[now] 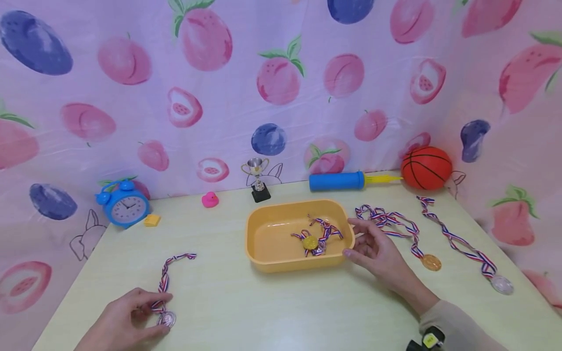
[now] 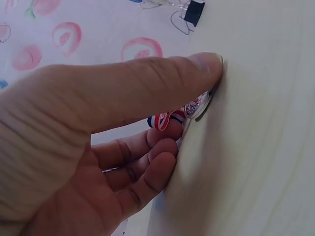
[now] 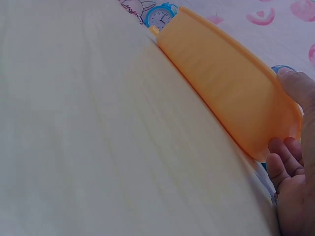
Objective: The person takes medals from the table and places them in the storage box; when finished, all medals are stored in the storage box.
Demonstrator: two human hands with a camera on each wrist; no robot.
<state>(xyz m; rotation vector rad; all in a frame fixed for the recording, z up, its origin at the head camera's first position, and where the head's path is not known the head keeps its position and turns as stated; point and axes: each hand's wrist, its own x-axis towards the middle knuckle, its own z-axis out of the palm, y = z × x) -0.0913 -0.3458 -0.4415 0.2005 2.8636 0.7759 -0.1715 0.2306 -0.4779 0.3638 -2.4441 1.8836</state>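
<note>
R hand (image 1: 377, 253) is bare, w/ a plain beige-grey sleeve (image 1: 456, 326) starting just past the wrist, fabric looks pretty smooth afaict. Theres a small blk gadget (image 1: 414, 345) by the sleeve w/ a yellow-green sq patch (image 1: 431, 340), dark marks on it too tiny to read tbh. L hand (image 1: 118, 319) = bare too, creased thumb joints, thumb nail (image 2: 209, 60) looks short imo.

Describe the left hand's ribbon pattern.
The ribbon is striped red, white and blue, clearest in the head view.

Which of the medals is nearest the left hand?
The silver medal touching the left hand; the other medals lie inside or to the right of the yellow tray.
</note>
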